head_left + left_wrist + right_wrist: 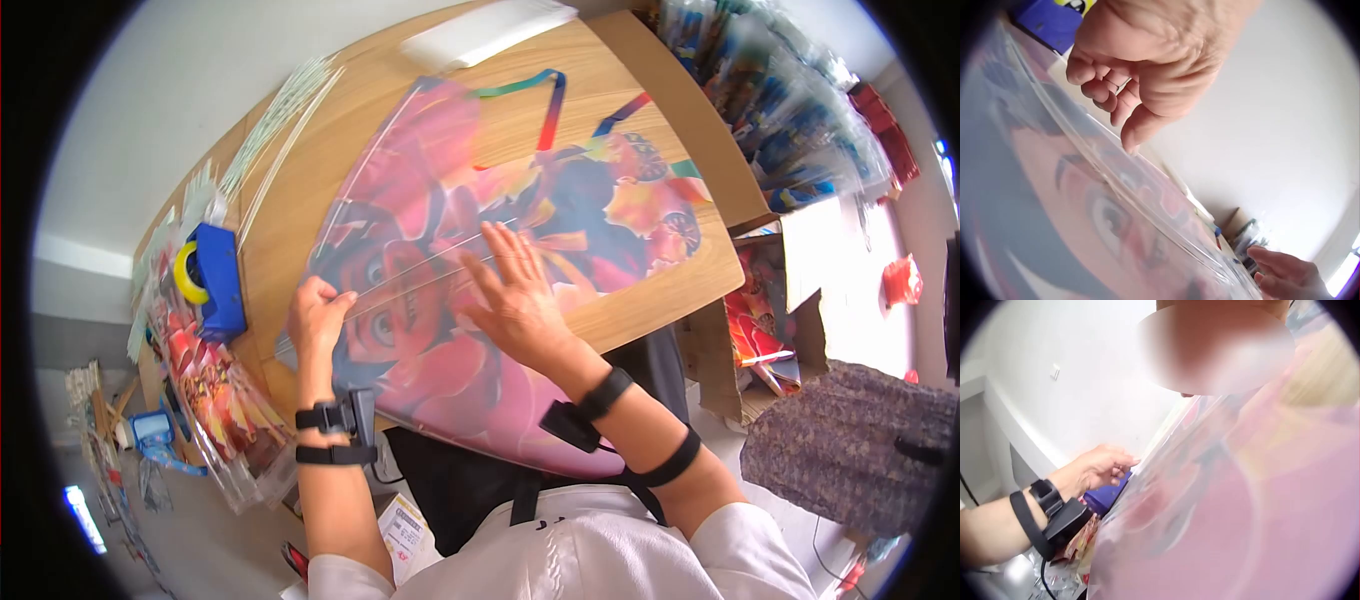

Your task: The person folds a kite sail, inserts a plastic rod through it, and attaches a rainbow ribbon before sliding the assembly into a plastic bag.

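Head view: shows printed sheet [455,375] on wooden table [640,325], w/ big cartoon face & rounded outline. Can see L hand [322,315] at sheet's L side, w/ fingers part-curled & thumb reaching to thin pale lines [430,262] across print. Can't tell if pinching anything. Also shows R hand [520,305] laid on print, w/ fingers fairly straight, a bit apart, gripping nothing. Beyond, find coloured ribbon [553,110] & white stack [485,35]. To L, see thin sticks [280,150] & blue tape dispenser [222,285] w/ yellow roll. Off table on R, see bagged goods [790,110] nr cardboard box [700,130].

L wrist view: shows L hand close up over sheet, w/ fingers bent inward & thumb pointing down at clear film. Can see part of R hand low at R, w/ fingers extended, plus dispenser corner at top L.

R wrist view: shows sheet's pink part up close, w/ L hand at far edge, nr dispenser. Wears black strap & wrist cam [1069,528] on L forearm. Is badly blurred up top, poss. R hand there.
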Demonstrator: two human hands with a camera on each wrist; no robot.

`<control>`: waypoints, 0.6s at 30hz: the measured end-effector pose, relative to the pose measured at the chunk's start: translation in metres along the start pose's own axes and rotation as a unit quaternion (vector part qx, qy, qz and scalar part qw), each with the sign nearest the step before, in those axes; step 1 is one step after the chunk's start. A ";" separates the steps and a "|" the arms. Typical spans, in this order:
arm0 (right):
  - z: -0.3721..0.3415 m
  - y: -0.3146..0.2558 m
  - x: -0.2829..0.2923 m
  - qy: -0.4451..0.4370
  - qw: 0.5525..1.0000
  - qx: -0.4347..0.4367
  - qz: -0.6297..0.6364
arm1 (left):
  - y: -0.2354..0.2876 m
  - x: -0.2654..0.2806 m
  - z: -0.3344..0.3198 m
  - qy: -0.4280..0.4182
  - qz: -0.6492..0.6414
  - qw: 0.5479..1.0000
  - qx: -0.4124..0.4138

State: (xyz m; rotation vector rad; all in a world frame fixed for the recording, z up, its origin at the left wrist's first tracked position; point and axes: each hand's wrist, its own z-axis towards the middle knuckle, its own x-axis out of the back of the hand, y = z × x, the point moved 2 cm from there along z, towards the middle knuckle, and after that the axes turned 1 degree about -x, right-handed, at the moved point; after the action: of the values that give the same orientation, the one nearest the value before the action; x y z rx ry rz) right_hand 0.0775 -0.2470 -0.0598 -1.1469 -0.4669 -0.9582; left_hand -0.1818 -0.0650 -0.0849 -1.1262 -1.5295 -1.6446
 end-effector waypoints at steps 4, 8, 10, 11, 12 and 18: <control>-0.038 0.061 0.070 0.133 0.985 -0.114 0.008 | 0.088 0.011 -0.050 -0.017 0.006 0.989 -0.144; -0.070 0.164 0.121 0.268 0.858 -0.363 0.245 | 0.154 -0.025 -0.083 -0.011 0.065 0.948 -0.312; -0.069 0.177 0.153 0.291 0.762 -0.452 0.360 | 0.179 -0.044 -0.092 -0.132 0.077 0.940 -0.306; -0.069 0.185 0.161 0.294 0.713 -0.481 0.417 | 0.194 -0.049 -0.097 -0.134 0.079 0.938 -0.309; -0.067 0.193 0.166 0.298 0.710 -0.482 0.418 | 0.210 -0.054 -0.101 -0.159 0.086 0.931 -0.316; -0.052 0.230 0.158 0.316 0.559 -0.512 0.570 | 0.286 -0.090 -0.108 -0.177 0.053 0.899 -0.398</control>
State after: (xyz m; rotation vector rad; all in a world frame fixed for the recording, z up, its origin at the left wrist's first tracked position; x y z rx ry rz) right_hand 0.3452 -0.3350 -0.0884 -1.5748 1.5415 -0.2685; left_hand 0.0904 -0.2208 -0.0305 -1.9843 -0.9356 -2.1395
